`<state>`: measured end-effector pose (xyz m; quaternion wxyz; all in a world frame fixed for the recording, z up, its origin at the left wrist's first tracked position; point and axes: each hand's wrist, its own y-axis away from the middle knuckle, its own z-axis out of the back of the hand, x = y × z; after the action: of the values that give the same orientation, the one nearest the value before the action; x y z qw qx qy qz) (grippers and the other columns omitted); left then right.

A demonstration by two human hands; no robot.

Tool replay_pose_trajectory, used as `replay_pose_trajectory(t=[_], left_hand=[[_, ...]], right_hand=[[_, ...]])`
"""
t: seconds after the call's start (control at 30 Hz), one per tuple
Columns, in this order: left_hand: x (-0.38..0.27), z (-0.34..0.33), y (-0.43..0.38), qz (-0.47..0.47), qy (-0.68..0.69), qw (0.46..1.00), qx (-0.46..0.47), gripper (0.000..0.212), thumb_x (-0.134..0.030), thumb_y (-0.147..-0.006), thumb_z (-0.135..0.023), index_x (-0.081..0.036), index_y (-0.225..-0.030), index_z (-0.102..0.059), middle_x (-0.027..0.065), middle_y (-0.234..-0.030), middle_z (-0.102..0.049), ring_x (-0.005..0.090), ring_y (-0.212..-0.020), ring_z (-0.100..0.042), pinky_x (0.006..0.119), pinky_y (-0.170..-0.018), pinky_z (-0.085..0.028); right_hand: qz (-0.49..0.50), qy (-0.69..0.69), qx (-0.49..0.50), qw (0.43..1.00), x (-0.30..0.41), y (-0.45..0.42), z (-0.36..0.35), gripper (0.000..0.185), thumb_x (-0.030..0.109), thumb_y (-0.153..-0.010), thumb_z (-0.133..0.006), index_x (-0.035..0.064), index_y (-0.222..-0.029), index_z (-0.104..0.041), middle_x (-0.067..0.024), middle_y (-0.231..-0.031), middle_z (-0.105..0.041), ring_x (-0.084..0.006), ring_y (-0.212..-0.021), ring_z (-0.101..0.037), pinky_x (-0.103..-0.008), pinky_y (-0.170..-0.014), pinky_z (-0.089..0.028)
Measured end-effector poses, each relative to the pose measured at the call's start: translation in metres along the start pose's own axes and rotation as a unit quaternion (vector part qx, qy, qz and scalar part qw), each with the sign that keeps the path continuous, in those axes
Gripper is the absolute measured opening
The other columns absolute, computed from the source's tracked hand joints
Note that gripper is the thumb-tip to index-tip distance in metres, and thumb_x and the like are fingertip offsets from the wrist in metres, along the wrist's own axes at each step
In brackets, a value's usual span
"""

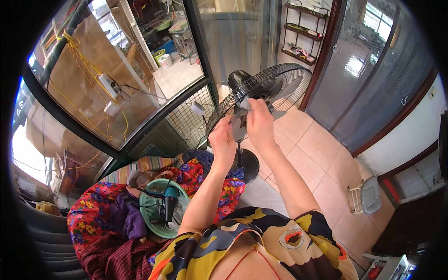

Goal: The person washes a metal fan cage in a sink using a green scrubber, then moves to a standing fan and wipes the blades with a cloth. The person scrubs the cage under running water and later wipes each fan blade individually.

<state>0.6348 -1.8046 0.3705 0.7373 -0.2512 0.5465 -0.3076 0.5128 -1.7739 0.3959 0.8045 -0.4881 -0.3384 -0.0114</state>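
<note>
A black pedestal fan (pixel 276 75) stands in front of me, its wire grille tilted and its blades exposed on the near side. My left hand (pixel 223 136) pinches the edge of a translucent grey fan blade (pixel 239 131). Close by on the right, my right hand (pixel 260 122) has its fingers closed on a small pale piece, perhaps a cloth (pixel 245 104), against the blade near the hub. My fingers partly hide the blade and the piece. Behind the grille sits the black motor housing (pixel 239 75), and the round base (pixel 250 166) rests on the floor below.
A green plastic basket (pixel 145 206) with a hair dryer (pixel 170 203) stands on floral fabric (pixel 85 217) at lower left. A power strip (pixel 107 85) hangs beside the window. A small folding stool (pixel 370 196) is on the tiled floor (pixel 318 161), right. Wall shelves (pixel 302 31) stand behind.
</note>
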Motion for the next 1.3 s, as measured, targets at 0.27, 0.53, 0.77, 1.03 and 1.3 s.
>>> replay_pose_trajectory(t=[0.27, 0.53, 0.77, 1.03, 1.3], left_hand=[[-0.006, -0.004, -0.005, -0.003, -0.018, 1.0, -0.007, 0.025, 0.005, -0.091, -0.051, 0.002, -0.112, -0.064, 0.0239, -0.095, -0.068, 0.0378, -0.089, -0.068, 0.039, -0.079, -0.053], [-0.023, 0.002, -0.006, -0.073, -0.041, 0.996, -0.013, 0.041, 0.007, -0.088, -0.05, 0.001, -0.127, -0.057, 0.018, -0.133, -0.056, 0.0346, -0.122, -0.054, 0.039, -0.101, -0.043], [-0.047, -0.003, -0.001, 0.041, 0.137, 0.988, 0.066, 0.029, 0.002, -0.083, -0.067, 0.001, -0.111, -0.061, 0.011, -0.103, -0.064, 0.0206, -0.092, -0.064, 0.031, -0.084, -0.05], [-0.033, -0.008, -0.007, 0.147, 0.275, 0.95, 0.021, 0.01, 0.001, -0.085, -0.07, 0.003, -0.091, -0.064, 0.008, -0.084, -0.065, 0.0124, -0.07, -0.062, 0.025, -0.067, -0.05], [-0.05, 0.005, -0.022, -0.199, -0.151, 0.968, -0.037, 0.009, 0.003, -0.079, -0.068, -0.001, -0.087, -0.067, 0.0208, -0.135, -0.052, 0.0364, -0.121, -0.051, 0.042, -0.099, -0.043]], right_hand=[[-0.195, -0.311, 0.052, 0.929, 0.006, 0.017, 0.003, 0.024, -0.002, -0.089, -0.052, -0.0008, -0.112, -0.06, -0.0065, -0.09, -0.061, -0.0155, -0.074, -0.057, -0.0304, -0.064, -0.048], [-0.35, -0.66, 0.003, 0.665, -0.025, 0.029, 0.029, 0.033, 0.001, -0.089, -0.044, -0.0016, -0.118, -0.06, -0.0038, -0.098, -0.064, -0.0087, -0.074, -0.05, -0.0222, -0.061, -0.039], [-0.324, -0.571, 0.063, 0.752, -0.01, 0.029, 0.042, 0.042, 0.001, -0.085, -0.041, -0.0023, -0.123, -0.058, -0.0027, -0.097, -0.063, -0.0074, -0.073, -0.05, -0.0213, -0.06, -0.038], [-0.323, -0.478, 0.059, 0.815, -0.007, 0.029, 0.041, 0.04, 0.002, -0.085, -0.044, -0.0003, -0.123, -0.057, -0.0013, -0.101, -0.061, -0.0059, -0.077, -0.052, -0.0188, -0.063, -0.04], [-0.257, -0.415, -0.118, 0.865, -0.044, 0.015, 0.056, 0.021, 0.008, -0.093, -0.049, -0.0007, -0.106, -0.064, 0.0, -0.08, -0.058, -0.0063, -0.066, -0.048, -0.0215, -0.06, -0.038]])
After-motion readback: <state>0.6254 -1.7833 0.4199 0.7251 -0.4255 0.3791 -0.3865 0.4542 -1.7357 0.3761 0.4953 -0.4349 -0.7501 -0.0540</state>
